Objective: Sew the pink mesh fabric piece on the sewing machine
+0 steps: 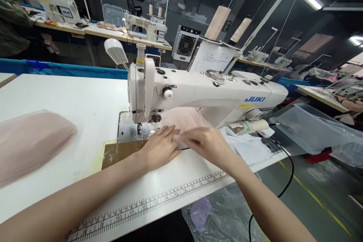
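Observation:
A pale pink fabric piece (187,117) lies under the arm of the white sewing machine (204,90), right of the needle. My left hand (161,147) rests flat, its fingers stretched over the fabric's near left part, close to the needle plate (127,133). Beside it, my right hand (208,143) is closed, with thumb and fingers pinched at the fabric's near edge. Motion smears those fingertips. Further left on the table, another pink fabric piece (36,140) lies apart from both hands.
A printed ruler (155,200) runs along the table's front edge. White cloth (244,145) and a thread cone (259,125) lie at the right end. Below hangs clear plastic (221,215). Other sewing machines (147,26) stand behind. At far right, part of another person's arm (350,103) shows.

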